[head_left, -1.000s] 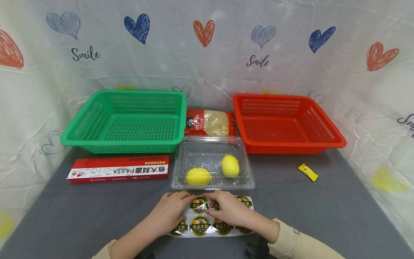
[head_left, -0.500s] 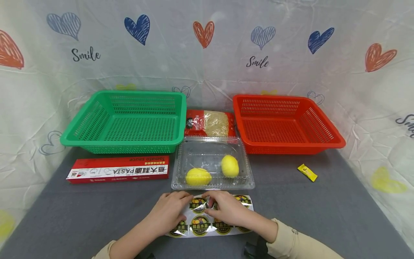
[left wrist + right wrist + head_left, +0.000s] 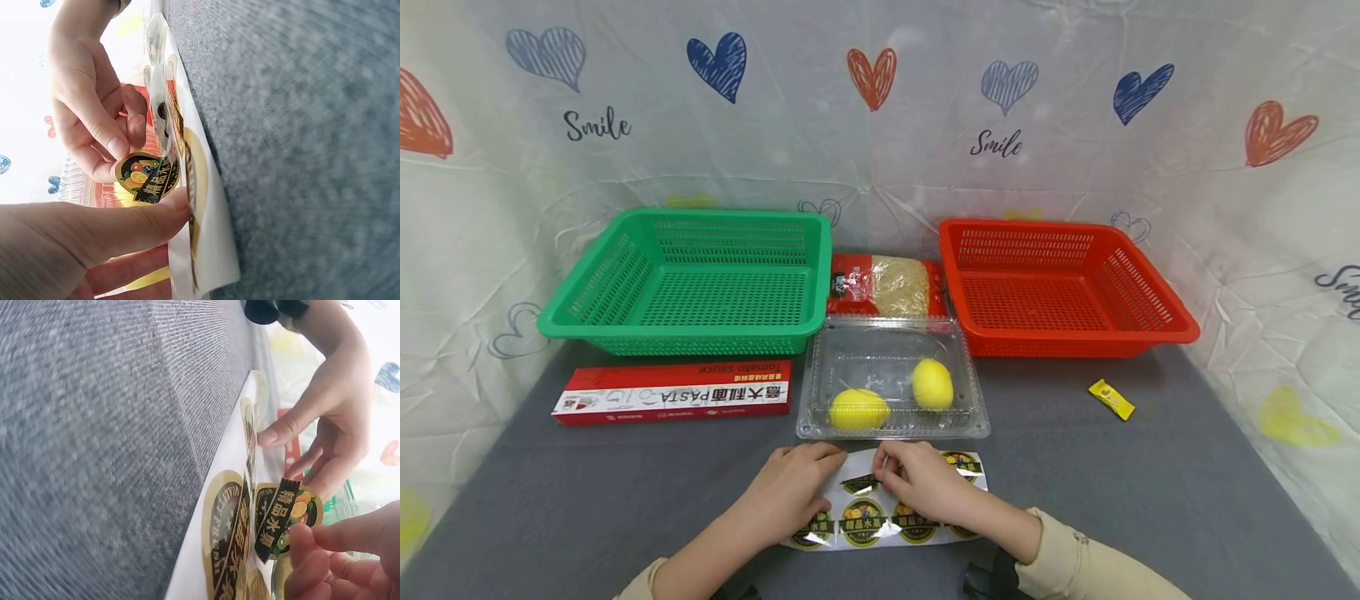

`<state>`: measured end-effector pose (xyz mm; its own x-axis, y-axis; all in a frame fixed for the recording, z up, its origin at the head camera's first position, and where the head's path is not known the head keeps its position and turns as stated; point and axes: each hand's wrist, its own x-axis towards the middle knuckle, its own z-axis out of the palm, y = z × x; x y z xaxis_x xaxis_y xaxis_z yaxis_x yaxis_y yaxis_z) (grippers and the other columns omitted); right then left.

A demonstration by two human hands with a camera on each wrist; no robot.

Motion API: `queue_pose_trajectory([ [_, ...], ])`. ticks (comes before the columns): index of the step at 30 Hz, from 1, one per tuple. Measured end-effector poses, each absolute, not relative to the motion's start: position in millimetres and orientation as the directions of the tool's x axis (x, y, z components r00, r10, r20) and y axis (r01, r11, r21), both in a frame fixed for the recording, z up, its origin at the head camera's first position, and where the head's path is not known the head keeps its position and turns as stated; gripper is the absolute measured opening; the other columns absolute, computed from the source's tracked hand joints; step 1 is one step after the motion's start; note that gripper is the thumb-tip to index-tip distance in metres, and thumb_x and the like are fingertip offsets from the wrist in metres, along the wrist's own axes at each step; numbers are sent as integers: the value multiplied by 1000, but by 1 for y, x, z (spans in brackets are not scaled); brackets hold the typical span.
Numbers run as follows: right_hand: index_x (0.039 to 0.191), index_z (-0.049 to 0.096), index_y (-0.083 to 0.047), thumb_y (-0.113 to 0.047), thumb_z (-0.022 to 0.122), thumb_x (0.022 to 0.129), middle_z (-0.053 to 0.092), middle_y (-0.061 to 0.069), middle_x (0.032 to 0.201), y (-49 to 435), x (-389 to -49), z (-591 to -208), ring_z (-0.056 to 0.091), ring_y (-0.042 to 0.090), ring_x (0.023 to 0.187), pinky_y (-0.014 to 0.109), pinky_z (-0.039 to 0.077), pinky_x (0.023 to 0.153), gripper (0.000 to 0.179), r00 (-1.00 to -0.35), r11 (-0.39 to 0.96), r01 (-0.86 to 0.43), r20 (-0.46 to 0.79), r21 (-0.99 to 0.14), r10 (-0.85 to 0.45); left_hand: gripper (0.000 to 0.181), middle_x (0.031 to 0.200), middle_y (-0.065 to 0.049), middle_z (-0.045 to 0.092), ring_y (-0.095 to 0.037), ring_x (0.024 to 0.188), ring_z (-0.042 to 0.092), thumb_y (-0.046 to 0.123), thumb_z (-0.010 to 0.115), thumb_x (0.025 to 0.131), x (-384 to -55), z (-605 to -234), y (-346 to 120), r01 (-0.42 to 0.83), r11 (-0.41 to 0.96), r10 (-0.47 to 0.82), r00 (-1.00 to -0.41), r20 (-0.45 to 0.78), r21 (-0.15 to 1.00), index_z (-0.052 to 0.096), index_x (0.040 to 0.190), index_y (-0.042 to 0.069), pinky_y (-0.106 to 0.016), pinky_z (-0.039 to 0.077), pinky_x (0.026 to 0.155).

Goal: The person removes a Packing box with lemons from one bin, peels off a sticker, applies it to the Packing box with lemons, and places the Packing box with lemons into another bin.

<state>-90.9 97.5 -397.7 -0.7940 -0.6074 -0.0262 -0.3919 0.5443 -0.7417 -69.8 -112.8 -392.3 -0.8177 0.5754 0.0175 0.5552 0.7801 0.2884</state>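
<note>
A white sheet of round fruit stickers [image 3: 853,460] lies on the grey cloth, with rows of black-and-gold labels. My left hand [image 3: 790,492] rests on its left part, thumb and fingers pressing it down. With thumb and index finger, my right hand [image 3: 928,483] pinches the edge of one round sticker [image 3: 290,519]. That sticker is lifted and bent up from the sheet, its fruit picture showing in the left wrist view. Just behind stands a clear plastic box [image 3: 891,432] containing two lemons, one lemon [image 3: 859,409] at front left and another lemon [image 3: 932,384] at right.
A green basket [image 3: 730,332] stands back left and a red basket [image 3: 1075,337] back right. Between them is a red noodle packet [image 3: 887,285]. A pasta box [image 3: 673,392] lies at left, a small yellow packet [image 3: 1112,399] at right.
My right hand has taken hold of the upper-row sticker's edge and raised it off the sheet, folding it over. My left hand has stayed in place.
</note>
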Motion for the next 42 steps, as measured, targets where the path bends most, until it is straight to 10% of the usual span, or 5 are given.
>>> queue_pose_trajectory([
  [22,85,61,-10,-9,59,89,58,-7,65,110,-87,-376,43,2,48,20,40,45,5,-831,516,-391,51,-762,-555,43,113,-7,60,-25,104,55,17,76,72,-65,-383,-110,578,774,573,-813,103,258,64,111,4,-46,46,79],
  [42,98,62,-14,-10,66,84,56,-6,78,118,-89,-354,41,3,50,20,38,44,15,-876,535,-405,147,-742,-459,9,77,7,59,-4,70,57,3,64,82,-74,-367,-89,421,475,330,-899,287,773,60,81,11,-19,51,61],
])
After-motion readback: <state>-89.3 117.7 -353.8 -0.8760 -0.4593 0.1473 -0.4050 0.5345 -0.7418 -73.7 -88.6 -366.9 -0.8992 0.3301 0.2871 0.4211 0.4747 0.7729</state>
